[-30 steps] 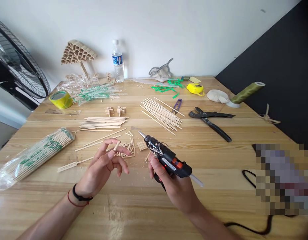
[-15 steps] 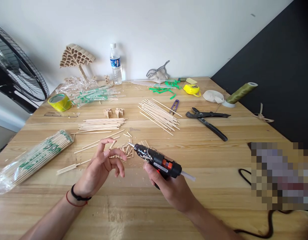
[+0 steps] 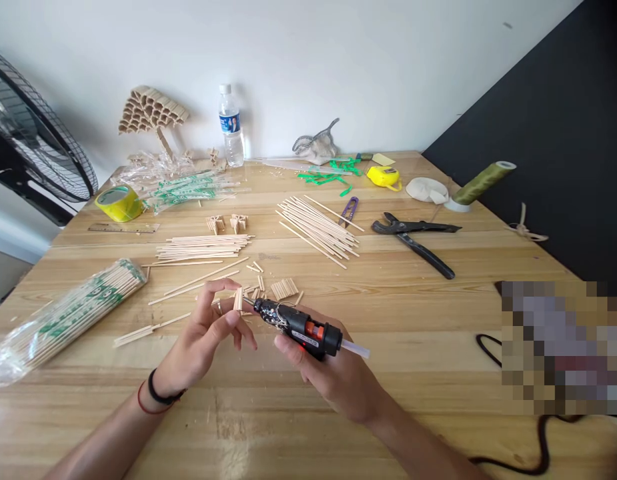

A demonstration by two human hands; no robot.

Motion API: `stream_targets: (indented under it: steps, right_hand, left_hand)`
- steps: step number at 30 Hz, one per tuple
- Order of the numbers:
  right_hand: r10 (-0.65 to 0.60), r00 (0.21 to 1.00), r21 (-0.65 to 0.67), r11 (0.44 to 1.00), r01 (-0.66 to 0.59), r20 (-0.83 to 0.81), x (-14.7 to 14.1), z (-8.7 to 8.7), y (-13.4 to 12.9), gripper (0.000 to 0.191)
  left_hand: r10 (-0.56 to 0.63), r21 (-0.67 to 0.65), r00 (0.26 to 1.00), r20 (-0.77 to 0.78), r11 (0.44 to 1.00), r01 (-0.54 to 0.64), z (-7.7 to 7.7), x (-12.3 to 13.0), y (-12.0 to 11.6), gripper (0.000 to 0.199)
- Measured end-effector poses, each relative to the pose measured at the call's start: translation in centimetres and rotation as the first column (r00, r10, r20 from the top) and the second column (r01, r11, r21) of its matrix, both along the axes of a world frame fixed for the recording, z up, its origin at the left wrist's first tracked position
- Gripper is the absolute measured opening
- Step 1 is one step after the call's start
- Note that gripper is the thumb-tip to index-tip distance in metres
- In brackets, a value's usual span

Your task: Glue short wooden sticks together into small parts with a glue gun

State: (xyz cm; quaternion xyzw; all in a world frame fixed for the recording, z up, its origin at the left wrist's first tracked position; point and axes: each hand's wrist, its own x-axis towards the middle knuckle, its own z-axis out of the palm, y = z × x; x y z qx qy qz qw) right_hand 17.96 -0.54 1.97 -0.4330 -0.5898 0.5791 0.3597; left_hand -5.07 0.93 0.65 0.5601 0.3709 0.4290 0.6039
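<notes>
Between thumb and index finger, my left hand point(image 3: 205, 333) pinches a short wooden stick piece point(image 3: 239, 299), held upright. My right hand point(image 3: 333, 373) is wrapped round a black hot glue gun point(image 3: 298, 325) with a red light lit and a clear glue stick point(image 3: 355, 349) jutting from its back. The gun's nozzle points left and meets, or nearly meets, the stick piece; I cannot tell if they touch. Behind the hands lie short cut sticks point(image 3: 261, 283) and a flat row of joined sticks point(image 3: 285, 288), partly hidden by my fingers and the gun.
Long sticks point(image 3: 205, 247) and a second pile point(image 3: 318, 230) lie mid-table. Bagged sticks point(image 3: 73, 320) rest at left, below yellow tape point(image 3: 119, 203). Pliers point(image 3: 413, 243), a tape measure point(image 3: 383, 177) and a thread spool point(image 3: 483, 187) sit at right. A stick-built model point(image 3: 153, 110) and bottle point(image 3: 231, 127) stand behind.
The glue gun has moved left and slightly down, its nozzle now at the stick piece. My left hand has turned, bringing the piece upright towards the nozzle.
</notes>
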Motion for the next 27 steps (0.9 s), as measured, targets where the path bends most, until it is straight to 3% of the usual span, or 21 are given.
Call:
stream_targets:
  steps: [7, 9, 14, 18, 23, 27]
  right_hand:
    - [-0.239, 0.967, -0.039, 0.969, 0.243, 0.086, 0.3, -0.9, 0.8, 0.045]
    - [-0.277, 0.959, -0.030, 0.960, 0.279, 0.063, 0.5, -1.1, 1.2, 0.043]
    - [-0.210, 0.966, -0.043, 0.978, 0.206, -0.152, 0.4, -1.1, 1.1, 0.027]
    - [-0.120, 0.982, -0.008, 0.993, 0.120, -0.146, 0.2, -0.7, 0.5, 0.018]
    - [-0.157, 0.986, 0.159, 0.976, 0.148, 0.047, 1.0, -1.0, 1.3, 0.014]
    - [-0.222, 0.940, 0.296, 0.944, 0.142, 0.258, 1.7, -1.5, 2.3, 0.017]
  left_hand:
    - [-0.038, 0.041, 0.998, -0.054, 0.998, 0.040, 0.3, 0.1, -0.2, 0.023]
    - [-0.053, 0.045, 0.997, -0.054, 0.997, 0.056, 0.2, 0.1, -0.3, 0.023]
    - [-0.056, 0.078, 0.987, -0.151, 0.995, 0.069, -0.3, 0.0, -0.7, 0.029]
    - [-0.044, 0.155, 0.935, -0.352, 0.982, 0.105, 0.2, 0.3, -0.8, 0.031]
    - [-0.109, 0.328, 0.793, -0.599, 0.870, 0.367, 0.7, 0.7, -0.5, 0.026]
    - [-0.125, 0.340, 0.682, -0.721, 0.793, 0.505, 0.1, 0.8, -0.4, 0.028]
